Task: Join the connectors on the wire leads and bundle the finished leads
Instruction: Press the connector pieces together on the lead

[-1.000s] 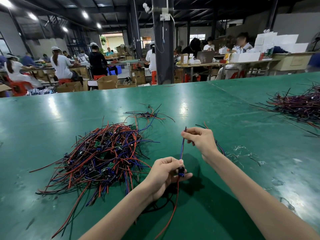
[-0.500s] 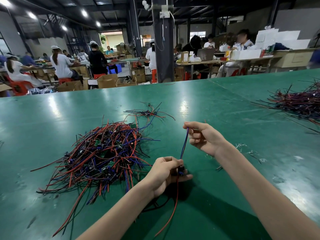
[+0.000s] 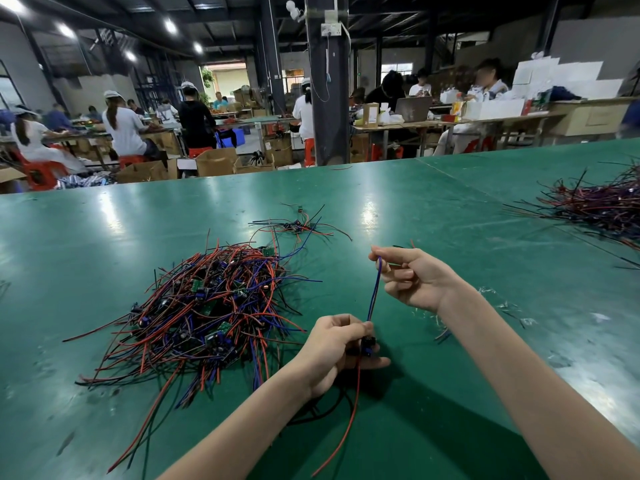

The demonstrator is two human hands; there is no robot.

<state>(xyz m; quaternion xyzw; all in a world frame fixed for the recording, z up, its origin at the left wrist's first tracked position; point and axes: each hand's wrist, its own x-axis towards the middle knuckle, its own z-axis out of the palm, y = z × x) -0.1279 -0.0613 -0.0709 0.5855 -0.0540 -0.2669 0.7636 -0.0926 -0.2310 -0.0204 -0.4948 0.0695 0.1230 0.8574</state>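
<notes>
Blue lead (image 3: 374, 292) runs taut between 2 grips. The left hand (image 3: 332, 351) pinches the small dark connector (image 3: 367, 342) at the lead's lower end between thumb and curled fingers. The right hand (image 3: 412, 282) pinches the upper end between thumb and forefinger, its other fingers loosely curled. Stretched nearly upright like this, the lead is probably being straightened, with the connector steadied for mating or checking.

A red lead (image 3: 349, 410) hangs from the same connector and trails down over the green worktop (image 3: 450, 220) toward the person. The left forearm comes in low from the bottom edge, wrist bent inward. The right forearm crosses from the lower right, with its hand higher and farther out than the left.

Just left of the hands lies the heap of leads (image 3: 207, 306), red, blue and black with small green boards, within easy reach. A small cluster (image 3: 294, 226) sits beyond it, and a second heap (image 3: 602, 206) lies well apart at the far right.
</notes>
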